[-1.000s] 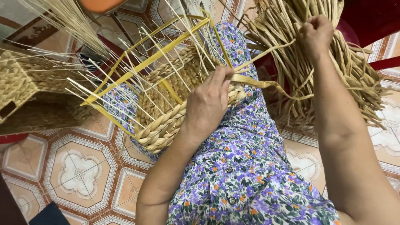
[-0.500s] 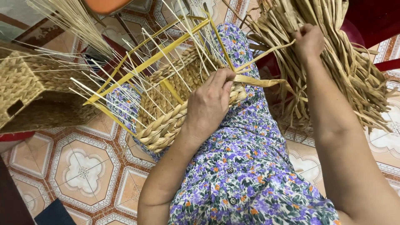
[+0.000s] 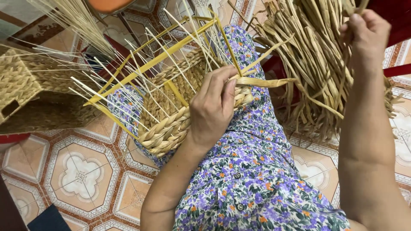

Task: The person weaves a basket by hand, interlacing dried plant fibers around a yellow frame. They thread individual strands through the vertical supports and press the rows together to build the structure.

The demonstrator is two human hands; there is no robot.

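Note:
A half-woven straw basket [image 3: 171,124] rests on my lap, built on a yellow frame [image 3: 147,64] with many thin pale spokes sticking up. My left hand [image 3: 214,109] presses on the basket's near rim and pinches the flat end of a straw strand [image 3: 265,81] against it. My right hand [image 3: 366,32] is raised at the upper right, its fingers closed on strands from a big bundle of dried straw [image 3: 312,64] that hangs beside my lap.
A finished woven basket [image 3: 25,94] lies on its side at the left on the patterned tile floor [image 3: 81,171]. A sheaf of thin pale sticks [image 3: 72,17] fans out at the top left. Red furniture legs [image 3: 398,70] show behind the bundle.
My right hand has risen and moved right along the straw bundle. My left hand has stayed on the basket's rim, still pinching the strand.

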